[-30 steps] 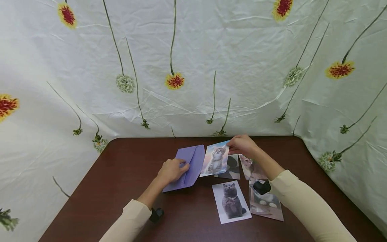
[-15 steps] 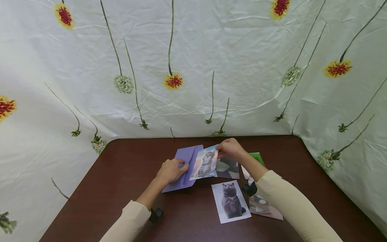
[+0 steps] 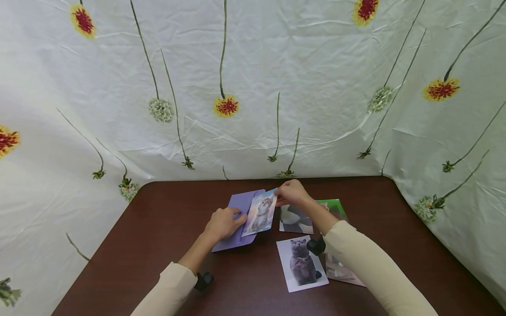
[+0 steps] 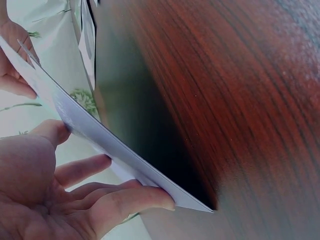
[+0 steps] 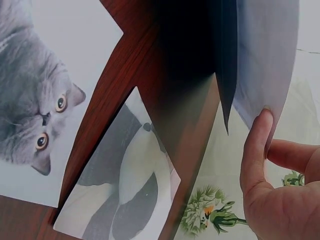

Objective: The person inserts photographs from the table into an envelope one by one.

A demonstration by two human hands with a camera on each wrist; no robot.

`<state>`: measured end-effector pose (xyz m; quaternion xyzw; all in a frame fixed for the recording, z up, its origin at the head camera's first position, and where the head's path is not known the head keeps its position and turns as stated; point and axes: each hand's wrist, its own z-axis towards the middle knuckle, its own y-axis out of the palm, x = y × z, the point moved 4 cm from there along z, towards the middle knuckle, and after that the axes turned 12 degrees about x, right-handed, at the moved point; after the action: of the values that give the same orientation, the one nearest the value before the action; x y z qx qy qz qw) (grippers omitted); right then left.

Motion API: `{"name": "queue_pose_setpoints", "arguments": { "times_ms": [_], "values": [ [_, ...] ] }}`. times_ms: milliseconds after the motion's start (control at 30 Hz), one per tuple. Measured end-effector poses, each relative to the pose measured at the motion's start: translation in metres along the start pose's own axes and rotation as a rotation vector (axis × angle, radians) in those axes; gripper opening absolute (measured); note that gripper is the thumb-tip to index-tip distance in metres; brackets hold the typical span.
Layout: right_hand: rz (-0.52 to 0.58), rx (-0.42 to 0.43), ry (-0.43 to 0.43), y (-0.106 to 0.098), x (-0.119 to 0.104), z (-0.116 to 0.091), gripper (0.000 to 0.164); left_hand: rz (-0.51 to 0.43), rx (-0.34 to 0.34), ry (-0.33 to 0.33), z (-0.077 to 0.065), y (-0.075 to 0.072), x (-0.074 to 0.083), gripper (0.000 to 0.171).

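Note:
A purple envelope (image 3: 241, 202) lies tilted on the dark wooden table, its right side raised. My left hand (image 3: 222, 223) holds it near its opening, with fingertips against its face in the left wrist view. A kitten photo card (image 3: 259, 213) with a pastel background is pinched at its upper right corner by my right hand (image 3: 293, 193). Its left part overlaps the envelope; how far in it sits I cannot tell. The right wrist view shows my thumb and fingers on the card's edge (image 5: 265, 65).
A grey cat photo (image 3: 302, 263) lies in front, with a grey-and-white picture (image 3: 296, 219) behind it. Further photo cards, one green-edged (image 3: 334, 205), lie partly under my right arm. A flower-printed cloth (image 3: 253, 87) hangs behind the table (image 3: 170, 206).
My right hand has moved left with the kitten card, bringing it from beside the envelope to over its opening. More of the green-edged card shows. My left hand stays on the envelope.

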<state>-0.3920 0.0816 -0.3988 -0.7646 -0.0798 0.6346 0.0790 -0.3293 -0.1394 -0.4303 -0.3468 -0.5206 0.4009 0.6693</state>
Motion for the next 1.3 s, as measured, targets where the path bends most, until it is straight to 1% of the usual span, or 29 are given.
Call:
{"name": "queue_pose_setpoints", "arguments": {
  "times_ms": [133,333,467,733,900,1033,1167,1300],
  "values": [
    [0.004,0.01,0.01,0.0,-0.001,0.001,0.017,-0.004,-0.001,0.001,0.0,0.0,0.001,0.044],
    [-0.002,0.013,0.029,-0.001,-0.002,0.001,0.018,0.005,-0.001,0.007,0.0,0.0,0.001,0.044],
    [0.0,-0.005,0.026,0.001,-0.001,0.002,0.019,0.007,-0.001,0.009,0.0,-0.002,0.002,0.043],
    [0.03,-0.051,0.01,0.009,-0.004,-0.001,0.025,0.005,0.013,0.015,0.0,-0.001,0.002,0.043],
    [0.034,-0.079,0.02,0.017,-0.005,-0.004,0.032,-0.003,0.014,0.007,0.0,-0.001,0.001,0.044],
    [0.038,-0.092,0.025,0.025,-0.002,-0.003,0.034,-0.007,0.019,0.01,0.0,-0.002,0.001,0.044],
    [0.039,-0.084,0.026,0.032,0.002,0.0,0.032,-0.005,0.013,0.002,0.0,-0.001,0.0,0.044],
    [0.028,-0.052,0.031,0.035,0.004,0.001,0.026,-0.004,0.008,-0.006,0.0,0.0,0.0,0.044]
  ]
}}
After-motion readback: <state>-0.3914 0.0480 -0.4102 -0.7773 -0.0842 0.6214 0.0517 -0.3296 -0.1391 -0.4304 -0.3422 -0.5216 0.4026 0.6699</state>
